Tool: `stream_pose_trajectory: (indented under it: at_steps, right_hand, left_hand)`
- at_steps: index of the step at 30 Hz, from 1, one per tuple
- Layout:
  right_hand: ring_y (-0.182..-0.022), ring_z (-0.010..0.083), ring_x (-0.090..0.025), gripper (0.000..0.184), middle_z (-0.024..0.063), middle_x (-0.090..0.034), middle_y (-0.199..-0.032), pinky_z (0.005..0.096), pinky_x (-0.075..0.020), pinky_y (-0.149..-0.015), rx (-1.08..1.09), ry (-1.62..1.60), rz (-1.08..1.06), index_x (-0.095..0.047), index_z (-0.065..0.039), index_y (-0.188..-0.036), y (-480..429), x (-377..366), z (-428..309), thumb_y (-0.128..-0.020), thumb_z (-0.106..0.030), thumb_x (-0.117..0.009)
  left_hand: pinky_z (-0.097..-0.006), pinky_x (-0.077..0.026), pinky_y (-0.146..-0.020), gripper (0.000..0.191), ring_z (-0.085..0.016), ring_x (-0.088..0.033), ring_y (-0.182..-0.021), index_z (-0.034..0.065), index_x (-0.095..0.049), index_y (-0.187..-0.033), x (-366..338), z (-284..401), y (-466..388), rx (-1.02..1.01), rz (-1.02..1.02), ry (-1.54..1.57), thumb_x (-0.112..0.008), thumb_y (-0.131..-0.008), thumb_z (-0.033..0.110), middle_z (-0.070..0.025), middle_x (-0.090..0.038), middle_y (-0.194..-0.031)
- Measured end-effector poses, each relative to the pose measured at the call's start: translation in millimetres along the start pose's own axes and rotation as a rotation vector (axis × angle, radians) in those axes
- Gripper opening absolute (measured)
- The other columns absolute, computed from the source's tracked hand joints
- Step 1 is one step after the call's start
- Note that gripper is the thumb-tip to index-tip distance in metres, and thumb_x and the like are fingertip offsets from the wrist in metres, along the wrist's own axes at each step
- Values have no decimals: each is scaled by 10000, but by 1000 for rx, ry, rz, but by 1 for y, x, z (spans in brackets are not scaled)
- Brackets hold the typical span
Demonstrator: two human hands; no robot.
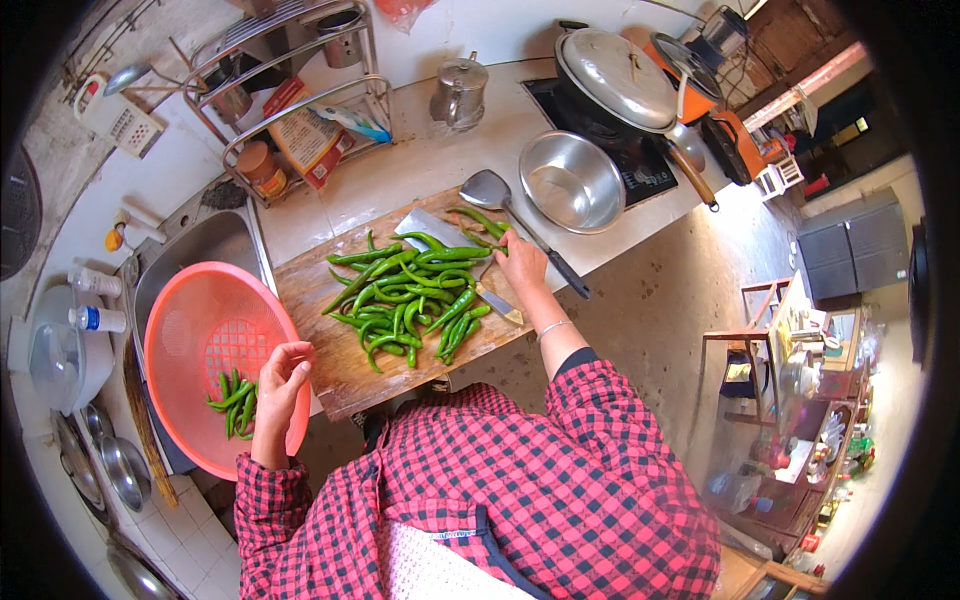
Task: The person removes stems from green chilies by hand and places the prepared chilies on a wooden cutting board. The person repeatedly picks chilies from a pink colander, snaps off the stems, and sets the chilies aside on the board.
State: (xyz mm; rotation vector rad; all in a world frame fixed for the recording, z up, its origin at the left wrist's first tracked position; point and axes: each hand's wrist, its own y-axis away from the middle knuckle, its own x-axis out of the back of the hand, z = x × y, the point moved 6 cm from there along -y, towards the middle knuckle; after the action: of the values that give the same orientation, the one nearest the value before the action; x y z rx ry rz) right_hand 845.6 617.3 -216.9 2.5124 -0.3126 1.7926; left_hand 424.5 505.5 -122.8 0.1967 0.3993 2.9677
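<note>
A pile of long green chili peppers (405, 289) covers the middle of a wooden cutting board (330, 390). My right hand (523, 264) is at the board's far right, its fingers against a few peppers (480, 221) lying apart from the pile. Whether it grips them is hidden. A broad metal blade (427, 225) lies partly under the pile, and a smaller knife (499, 304) rests at its right side. My left hand (281, 390) is over the right rim of a pink plastic colander (176, 322), fingers loosely curled, nothing visible in them. Several green peppers (236, 405) lie inside the colander.
Beyond the board lie a spatula (517, 217) and a steel bowl (571, 181). A lidded wok (619, 82) sits on the cooktop, its handle jutting over the counter edge. The colander overlaps a steel sink (202, 232). A metal rack (300, 127) stands at the wall.
</note>
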Motion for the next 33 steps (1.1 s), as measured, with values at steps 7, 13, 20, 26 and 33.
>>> stream_pose_trajectory:
  at_steps: [7, 13, 20, 26, 33]
  right_hand:
    - [-682, 334, -632, 236, 118, -644, -714, 464, -462, -568, -33, -65, 41, -543, -182, -965, -5, -4, -7, -781, -244, -677]
    - [-605, 193, -555, 157, 75, -567, -663, 338, -435, -583, -26, -523, 283, -603, -74, -952, 26, 33, 3, -820, -150, -640]
    - [-612, 122, -506, 107, 32, -572, -672, 270, -434, -605, 51, -560, 20, -622, -48, -858, 68, 32, -34, -829, -149, -642]
    - [-504, 153, -536, 96, 48, -536, -563, 282, -413, -487, 313, -534, -214, -625, -97, -861, 95, 25, -119, -817, -176, -660]
    - [-614, 238, -628, 159, 76, -625, -680, 345, -467, -521, 575, -291, -398, -616, -142, -938, 107, 13, -190, -802, -210, -662]
  left_hand:
    - [-271, -437, -877, 242, -119, -554, -968, -4, -558, -1094, 14, -16, 7, -28, 77, 24, -568, -858, 46, -50, -595, -1038]
    - [-263, -470, -822, 237, -117, -570, -915, 1, -557, -1085, -32, -50, 5, 74, -22, -58, -585, -854, 51, -44, -599, -986]
    - [-323, -510, -713, 334, -242, -632, -750, -4, -536, -1071, -68, -83, 5, -26, 37, -445, -629, -759, 70, -166, -604, -977]
    - [-321, -505, -695, 265, -236, -621, -757, -10, -554, -1031, -69, -119, -5, 4, 254, -304, -585, -768, -4, -147, -603, -922]
    - [-309, -501, -721, 252, -232, -616, -833, -17, -561, -1022, -74, -127, 11, -85, 325, -159, -540, -773, -52, -146, -603, -925]
